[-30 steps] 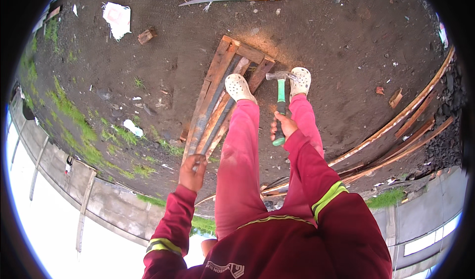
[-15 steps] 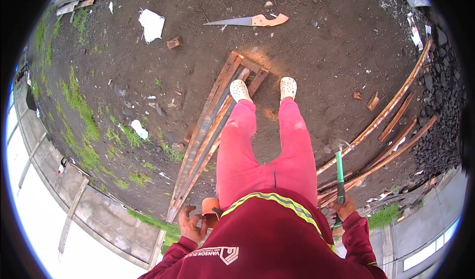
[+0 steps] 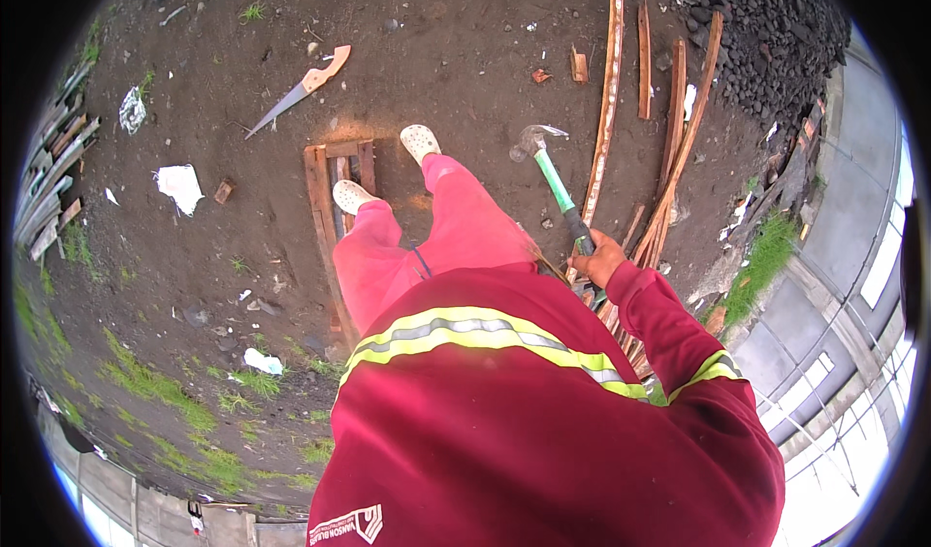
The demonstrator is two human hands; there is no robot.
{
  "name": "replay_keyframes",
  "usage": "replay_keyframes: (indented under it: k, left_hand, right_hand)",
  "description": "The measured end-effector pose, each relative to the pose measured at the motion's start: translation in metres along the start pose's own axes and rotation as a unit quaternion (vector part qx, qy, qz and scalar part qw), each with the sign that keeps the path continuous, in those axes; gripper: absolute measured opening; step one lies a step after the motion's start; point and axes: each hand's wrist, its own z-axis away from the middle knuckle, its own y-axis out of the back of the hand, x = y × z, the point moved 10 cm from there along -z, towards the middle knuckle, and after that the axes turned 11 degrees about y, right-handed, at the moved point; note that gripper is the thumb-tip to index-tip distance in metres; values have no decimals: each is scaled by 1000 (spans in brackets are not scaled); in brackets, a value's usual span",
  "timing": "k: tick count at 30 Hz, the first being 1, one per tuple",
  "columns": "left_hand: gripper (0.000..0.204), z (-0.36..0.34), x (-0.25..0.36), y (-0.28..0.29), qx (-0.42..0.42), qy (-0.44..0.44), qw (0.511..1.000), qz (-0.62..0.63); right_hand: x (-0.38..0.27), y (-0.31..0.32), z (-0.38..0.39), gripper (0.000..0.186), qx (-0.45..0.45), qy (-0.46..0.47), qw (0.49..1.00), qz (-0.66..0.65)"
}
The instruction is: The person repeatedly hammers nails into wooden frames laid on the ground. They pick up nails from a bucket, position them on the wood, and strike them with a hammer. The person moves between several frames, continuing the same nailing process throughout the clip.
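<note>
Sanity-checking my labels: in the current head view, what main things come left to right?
Plank pile → white scrap → wood block → handsaw → right clog → hammer in the right hand → short thin board → right-side grass patch

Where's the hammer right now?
In the head camera's view, the claw hammer is right of centre, in the person's right-hand grip, its metal head just left of the long curved wooden strip.

A green-handled claw hammer slants in the right fingers, metal head foremost.
</note>
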Motion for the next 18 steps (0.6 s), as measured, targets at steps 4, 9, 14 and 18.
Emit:
replay_keyframes:
  k: [4,9,14,18]
  left_hand:
    - [29,-11,10,9,-7,-21,1000,2]
    - [34,-31,49,9,-12,-79,997,-1]
    - [25,-54,131,-1,6,-185,981,-66]
    - [25,-76,191,-35,-66,-211,975,0]
  right_hand:
    - [-15,-4,7,38,30,20,999,-13]
    - [-48,-24,-3,39,-5,88,996,-25]
    - [-86,-24,-12,37,-22,113,974,194]
    - [-118,-13,-11,28,-13,158,972,171]
